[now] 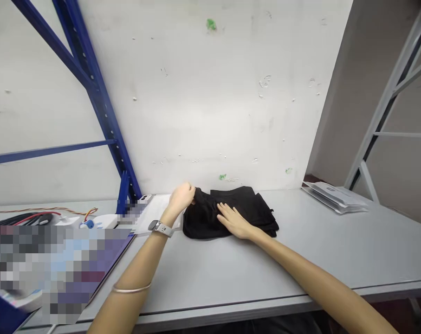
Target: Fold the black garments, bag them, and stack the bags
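Note:
A black cloth item [210, 220], perhaps a folded garment, lies in layers on the grey table [213, 273] near the wall. My left hand [181, 199] is closed on its upper left edge and lifts that part a little. The fingertips on that side are partly hidden. On top of the fabric rests my right hand [235, 221], flat, with the fingers spread. A watch [160, 228] with a light strap sits on my left wrist.
White papers [154, 211] lie left of the cloth. At the left are cables [25, 218], a power strip [107, 221] and blurred-out items. A blue metal post [102, 106] rises there. Several white envelopes [335, 197] sit at the right, before a white wall [213, 102].

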`<action>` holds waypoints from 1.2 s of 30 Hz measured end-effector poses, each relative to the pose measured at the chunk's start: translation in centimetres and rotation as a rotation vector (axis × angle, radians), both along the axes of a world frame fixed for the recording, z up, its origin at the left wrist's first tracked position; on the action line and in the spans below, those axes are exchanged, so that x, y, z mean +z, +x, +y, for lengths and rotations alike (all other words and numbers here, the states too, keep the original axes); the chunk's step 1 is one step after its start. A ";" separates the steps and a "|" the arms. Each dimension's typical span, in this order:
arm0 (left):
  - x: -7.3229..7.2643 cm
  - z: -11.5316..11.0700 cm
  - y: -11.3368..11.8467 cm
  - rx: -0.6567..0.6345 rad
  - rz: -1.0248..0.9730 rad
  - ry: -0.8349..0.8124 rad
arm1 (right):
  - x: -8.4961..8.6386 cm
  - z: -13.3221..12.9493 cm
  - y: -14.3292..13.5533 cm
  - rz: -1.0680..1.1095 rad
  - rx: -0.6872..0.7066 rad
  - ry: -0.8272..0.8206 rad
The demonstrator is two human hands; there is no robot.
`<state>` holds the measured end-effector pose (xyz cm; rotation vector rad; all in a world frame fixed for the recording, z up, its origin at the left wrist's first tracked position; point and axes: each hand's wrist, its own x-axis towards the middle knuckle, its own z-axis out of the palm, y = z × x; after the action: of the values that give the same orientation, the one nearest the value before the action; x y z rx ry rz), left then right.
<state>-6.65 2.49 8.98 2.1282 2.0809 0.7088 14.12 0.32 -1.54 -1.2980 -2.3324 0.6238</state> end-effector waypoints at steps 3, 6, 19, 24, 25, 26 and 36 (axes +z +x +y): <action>1.1 0.2 3.9 0.020 0.081 0.090 | 1.4 0.5 1.5 0.257 -0.156 -0.001; 0.9 -0.3 8.2 -0.042 0.108 0.144 | 2.5 1.0 3.6 0.466 -0.340 0.075; -3.0 -0.1 7.5 -0.120 0.206 0.001 | 1.0 1.0 4.5 0.003 -0.208 0.226; -4.9 -0.2 7.1 -0.110 0.171 -0.092 | -1.2 0.6 3.5 -0.232 -0.146 0.103; -5.3 -0.2 7.3 -0.110 0.159 -0.100 | -1.4 0.6 3.4 -0.235 -0.151 0.112; -5.6 -0.2 7.4 -0.112 0.145 -0.104 | -1.5 0.6 3.4 -0.237 -0.155 0.118; -3.5 0.6 4.2 -0.110 0.123 0.007 | 0.6 0.1 3.7 -0.204 -0.188 0.317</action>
<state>-2.47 3.06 5.45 2.3248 2.0005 0.5880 17.81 0.40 -0.96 -1.4591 -2.3076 0.0600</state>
